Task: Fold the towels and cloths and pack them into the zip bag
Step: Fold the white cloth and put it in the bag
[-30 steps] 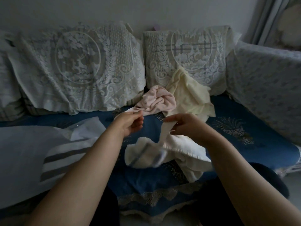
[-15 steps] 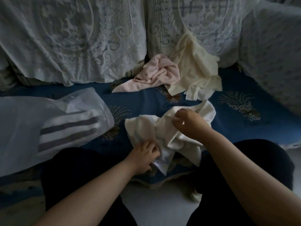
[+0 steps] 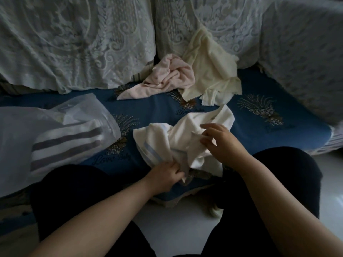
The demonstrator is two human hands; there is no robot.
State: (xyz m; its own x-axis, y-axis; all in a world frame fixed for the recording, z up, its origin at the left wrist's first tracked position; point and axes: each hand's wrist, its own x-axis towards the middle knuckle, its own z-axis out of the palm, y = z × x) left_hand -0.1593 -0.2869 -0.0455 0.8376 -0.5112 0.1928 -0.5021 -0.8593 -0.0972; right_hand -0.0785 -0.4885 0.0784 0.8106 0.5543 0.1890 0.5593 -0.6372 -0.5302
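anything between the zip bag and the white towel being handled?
Head view: only bare blue sofa cover with embroidered motifs separates the clear zip bag from the white blue-striped towel.

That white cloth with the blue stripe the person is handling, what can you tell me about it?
The white cloth looks like soft woven fabric with a pale blue stripe near one edge. It lies crumpled and unfolded on the blue sofa cover, its near part reaching the seat's front edge. The left hand grips its near corner, and the right hand pinches a fold at its middle. It lies apart from the pink and cream cloths behind it.
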